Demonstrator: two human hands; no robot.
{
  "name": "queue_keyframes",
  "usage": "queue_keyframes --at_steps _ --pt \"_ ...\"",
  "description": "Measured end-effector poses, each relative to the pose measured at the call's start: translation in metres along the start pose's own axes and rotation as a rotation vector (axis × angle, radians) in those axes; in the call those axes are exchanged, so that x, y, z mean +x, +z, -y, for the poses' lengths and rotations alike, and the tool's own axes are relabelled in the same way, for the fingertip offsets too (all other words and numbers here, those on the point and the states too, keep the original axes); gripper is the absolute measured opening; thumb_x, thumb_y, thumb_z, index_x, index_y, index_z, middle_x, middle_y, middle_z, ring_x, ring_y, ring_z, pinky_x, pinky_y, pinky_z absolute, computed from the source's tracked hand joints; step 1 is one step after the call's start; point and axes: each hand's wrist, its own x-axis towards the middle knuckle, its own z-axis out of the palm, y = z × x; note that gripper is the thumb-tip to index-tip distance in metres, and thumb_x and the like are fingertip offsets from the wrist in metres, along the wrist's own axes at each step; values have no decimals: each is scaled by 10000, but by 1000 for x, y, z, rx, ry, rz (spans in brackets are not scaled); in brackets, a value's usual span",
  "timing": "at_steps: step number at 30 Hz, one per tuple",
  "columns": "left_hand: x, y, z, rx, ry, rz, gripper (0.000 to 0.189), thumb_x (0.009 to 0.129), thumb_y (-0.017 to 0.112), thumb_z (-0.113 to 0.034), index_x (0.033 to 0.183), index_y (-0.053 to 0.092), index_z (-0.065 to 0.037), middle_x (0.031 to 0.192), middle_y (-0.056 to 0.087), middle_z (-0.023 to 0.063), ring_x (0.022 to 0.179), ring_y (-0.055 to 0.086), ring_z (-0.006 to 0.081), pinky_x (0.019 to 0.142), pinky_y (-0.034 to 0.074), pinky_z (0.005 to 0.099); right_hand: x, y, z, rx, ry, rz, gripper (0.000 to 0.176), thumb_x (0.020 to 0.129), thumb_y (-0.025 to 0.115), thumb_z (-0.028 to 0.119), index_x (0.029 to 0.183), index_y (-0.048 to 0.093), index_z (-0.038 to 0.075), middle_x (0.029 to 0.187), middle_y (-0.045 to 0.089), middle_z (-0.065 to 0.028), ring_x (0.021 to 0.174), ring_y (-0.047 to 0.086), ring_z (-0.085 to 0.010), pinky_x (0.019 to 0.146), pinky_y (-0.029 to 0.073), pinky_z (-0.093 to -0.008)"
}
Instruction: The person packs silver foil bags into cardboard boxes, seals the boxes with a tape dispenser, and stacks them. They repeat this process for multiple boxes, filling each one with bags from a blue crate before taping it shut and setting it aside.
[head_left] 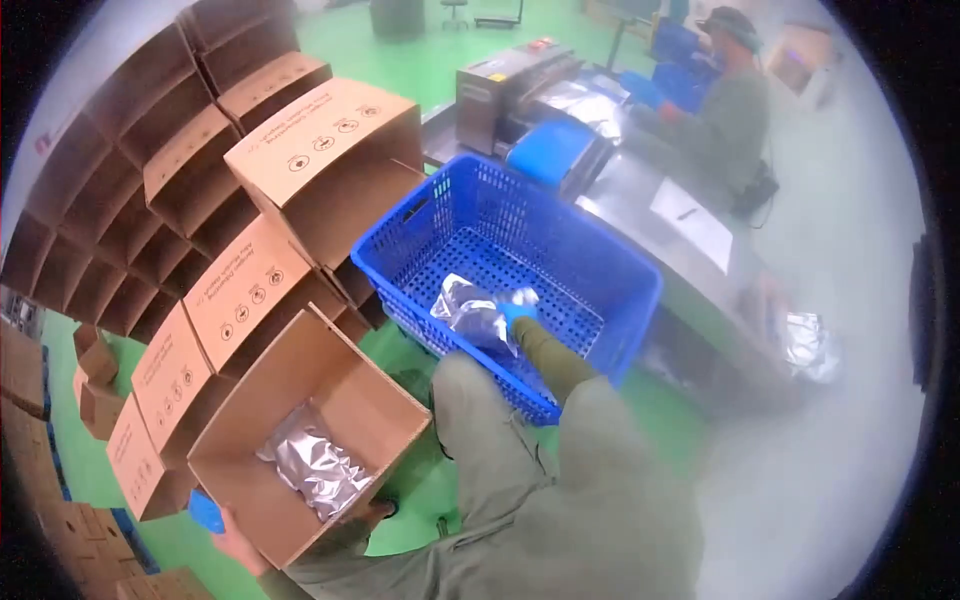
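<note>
Inside the blue basket, my right hand, in a blue covering, grips a silver foil pouch near the basket's near side. An open cardboard box leans by my legs at the lower left, with another silver pouch lying on its bottom. My left hand holds the lower left edge of this box, with blue material at the fingers.
Stacked open cardboard boxes rise at the left. Behind the basket stands a metal machine with a blue belt. A co-worker is beside it at the upper right. Another foil pouch is at the right.
</note>
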Motion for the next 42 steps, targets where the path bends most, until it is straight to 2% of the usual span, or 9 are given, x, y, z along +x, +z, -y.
queue_keyframes --at_steps 2,3,7,9,13,24,30,36,42 --pt "7 -5 4 62 9 8 321 869 635 -166 1076 588 75 1030 628 117 880 595 195 779 487 343 7 -53 27 918 309 -221 605 622 802 318 1141 614 71 1074 663 -92 957 637 -218 836 499 -382" --pt "17 -2 15 4 21 -26 313 869 640 -173 1062 595 70 1017 631 118 871 596 194 771 488 341 15 -76 27 758 -172 -386 565 649 782 362 1103 627 63 1019 675 -120 924 648 -251 815 509 -378" --pt "26 -13 19 160 -137 -24 310 842 683 -222 968 630 56 912 653 107 798 605 184 731 495 347 -27 -265 90 71 -94 142 493 694 698 379 1006 656 -1 957 672 -187 903 661 -303 761 537 -407" --pt "39 -9 43 81 15 -57 340 815 713 -266 909 640 52 854 660 92 742 593 180 708 493 361 -59 -307 140 -278 -380 -35 450 702 669 385 1012 672 57 963 675 -167 892 658 -287 787 513 -400" --pt "25 -2 25 56 4 -103 241 782 737 -210 727 580 -35 707 589 17 645 516 113 620 447 313 -191 -434 214 61 -942 59 417 763 679 386 1042 667 76 988 680 -118 871 653 -237 796 507 -362" --pt "25 1 24 28 34 -123 205 759 725 -152 706 562 -39 680 558 -16 622 492 100 602 440 301 -175 -446 376 125 -1486 -16 438 782 686 364 1110 643 77 1034 661 -132 952 642 -264 872 489 -368" --pt "54 -6 57 -45 103 17 245 819 684 -169 933 644 45 852 645 65 753 588 159 699 494 337 -199 -257 331 58 -1639 225 648 668 741 481 1174 595 102 1080 639 -163 994 615 -313 847 490 -411" --pt "59 -3 56 -40 44 44 259 854 654 -194 936 630 51 875 636 67 767 574 156 691 474 334 -216 -241 193 800 -680 -139 410 820 665 334 1110 621 48 993 663 -137 878 640 -251 827 497 -358" --pt "68 -9 63 -26 36 92 440 846 680 -293 1076 613 76 998 640 104 875 574 181 792 468 339 -136 -162 9 292 -50 82 509 849 501 483 1077 649 53 1025 649 -212 952 633 -337 833 482 -434"
